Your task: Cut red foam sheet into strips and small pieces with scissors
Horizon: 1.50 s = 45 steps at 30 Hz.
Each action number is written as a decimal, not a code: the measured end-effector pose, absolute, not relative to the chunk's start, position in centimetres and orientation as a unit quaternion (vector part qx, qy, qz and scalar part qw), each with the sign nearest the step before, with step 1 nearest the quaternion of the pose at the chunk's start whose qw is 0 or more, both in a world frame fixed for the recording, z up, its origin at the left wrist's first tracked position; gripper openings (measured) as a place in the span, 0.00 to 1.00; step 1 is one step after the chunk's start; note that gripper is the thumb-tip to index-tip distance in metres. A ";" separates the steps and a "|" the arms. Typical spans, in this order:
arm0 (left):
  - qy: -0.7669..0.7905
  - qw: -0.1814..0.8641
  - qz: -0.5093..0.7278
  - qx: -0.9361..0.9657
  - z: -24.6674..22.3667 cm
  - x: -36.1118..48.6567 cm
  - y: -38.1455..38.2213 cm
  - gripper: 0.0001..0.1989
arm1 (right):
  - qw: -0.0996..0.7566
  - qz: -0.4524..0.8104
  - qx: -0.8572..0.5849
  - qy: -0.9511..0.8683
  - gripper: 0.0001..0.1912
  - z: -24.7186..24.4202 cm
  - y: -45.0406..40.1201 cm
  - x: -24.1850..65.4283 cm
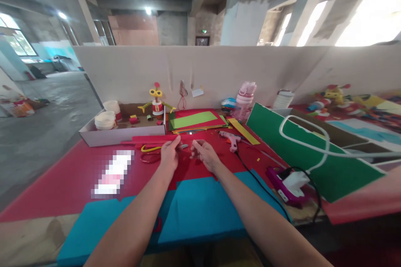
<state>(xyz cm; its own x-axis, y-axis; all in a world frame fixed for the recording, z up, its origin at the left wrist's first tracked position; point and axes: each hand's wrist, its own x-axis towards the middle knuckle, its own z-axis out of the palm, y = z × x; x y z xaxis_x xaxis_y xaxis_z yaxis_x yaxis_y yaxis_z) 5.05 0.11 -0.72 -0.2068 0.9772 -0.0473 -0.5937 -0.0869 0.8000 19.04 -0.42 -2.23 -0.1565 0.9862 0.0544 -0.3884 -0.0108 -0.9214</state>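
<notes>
My left hand (170, 153) hovers above the red-covered table with its thumb against its curled fingers. Facing it a short gap away, my right hand (203, 153) has its thumb and fingers pinched together. Anything in either grasp is too small or hidden to make out. Beside and partly behind my left hand lie scissors with a yellow and a dark red handle loop (151, 157). Red paper strips (147, 139) stretch behind them. To the right of my hands, a pink glue gun (231, 140) rests on the table with its black cord trailing toward me.
Blue sheets (206, 204) cover the near edge. A cardboard tray (125, 135) holds paper cups and a cup figure (157, 107). Coloured paper (196, 120) is stacked at the back. A green board (294, 146) and a purple power strip (288, 190) with cables stand right.
</notes>
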 end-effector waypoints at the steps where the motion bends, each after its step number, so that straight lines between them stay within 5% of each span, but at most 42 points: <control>1: 0.360 0.588 0.670 0.276 -0.9 5.7 -0.2 0.18 | 0.539 0.618 -0.355 -0.450 0.22 -2.3 -0.6 18.5; 9: 0.343 0.613 0.645 0.299 -1.8 7.2 -0.4 0.17 | 0.577 0.526 -0.453 -0.430 0.25 -2.6 -0.6 17.8; 26: 0.345 0.569 0.698 0.264 -1.1 4.3 1.0 0.19 | 0.597 0.551 -0.416 -0.408 0.24 -2.1 -0.9 18.8; 37: 0.329 0.620 0.655 0.278 -0.7 4.5 0.4 0.18 | 0.620 0.535 -0.342 -0.461 0.15 -2.4 -0.4 19.2; 42: 0.332 0.587 0.668 0.315 -0.5 3.4 0.3 0.15 | 0.666 0.570 -0.342 -0.339 0.13 -2.3 0.5 20.1; 45: 0.302 0.629 0.569 0.435 -0.5 3.4 -0.5 0.15 | 0.706 0.607 -0.272 -0.245 0.11 -1.7 1.2 21.6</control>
<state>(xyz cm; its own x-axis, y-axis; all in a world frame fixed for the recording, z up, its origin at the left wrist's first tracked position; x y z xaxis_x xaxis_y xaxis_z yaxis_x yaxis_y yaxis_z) 3.42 -0.48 -0.46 0.1695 0.9788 0.1146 -0.4536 -0.0257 0.8908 21.63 1.23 -1.67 0.1436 0.9895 0.0150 -0.7236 0.1153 -0.6805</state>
